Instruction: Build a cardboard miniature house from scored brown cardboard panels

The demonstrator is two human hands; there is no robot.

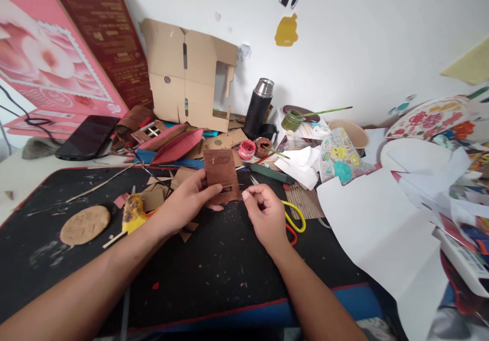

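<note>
Left hand (191,199), angled inward, clamps a brown panel (220,170) over the black mat (217,274), face toward the viewer, long axis near upright; right hand (265,213) pinches fingertips together beside its lower corner.

The panel (222,163) is reddish brown, the scissor handles (304,223) yellow and orange-red. The mat (225,274) is black with red edging; the far-left box (23,50), floral pink.
</note>
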